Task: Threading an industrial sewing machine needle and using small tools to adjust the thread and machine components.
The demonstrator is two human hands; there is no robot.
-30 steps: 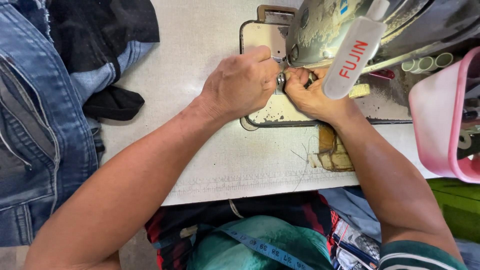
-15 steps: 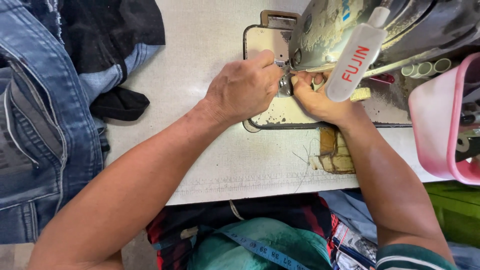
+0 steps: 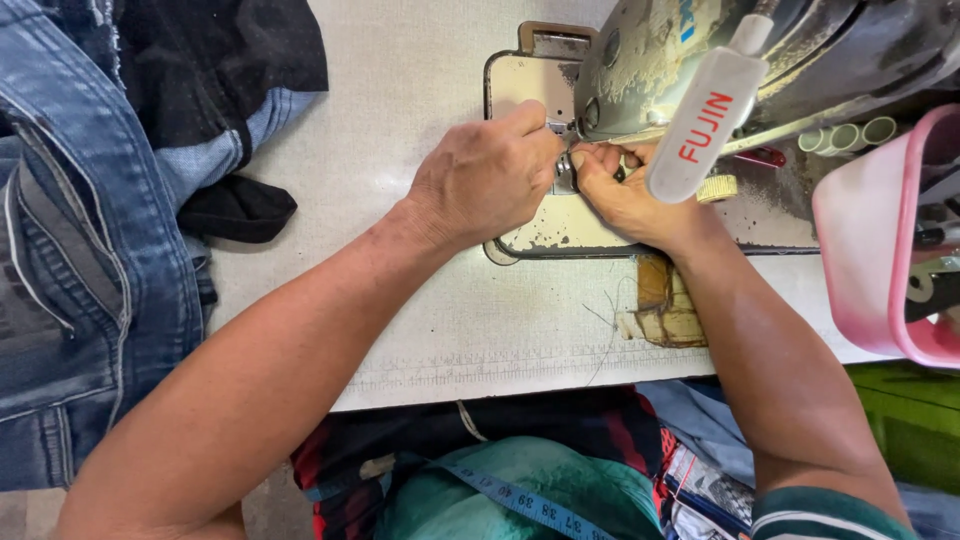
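Note:
Both hands meet under the head of a grey sewing machine (image 3: 700, 50), on its worn metal bed plate (image 3: 560, 230). My left hand (image 3: 485, 180) is curled, its fingertips pinched at the small metal presser foot (image 3: 565, 175). My right hand (image 3: 630, 200) presses in from the other side, fingers closed at the same spot. Whatever they pinch is too small to make out. A white tube lamp (image 3: 705, 125) hangs over my right hand and hides part of it.
A pile of blue denim garments (image 3: 80, 250) and dark cloth (image 3: 220, 60) lies at the left of the pale table (image 3: 400, 100). A pink plastic bin (image 3: 880, 250) stands at the right. A blue measuring tape (image 3: 530, 500) lies across my lap.
The view has shifted slightly. Both hands stay at the presser foot, with only small finger movements.

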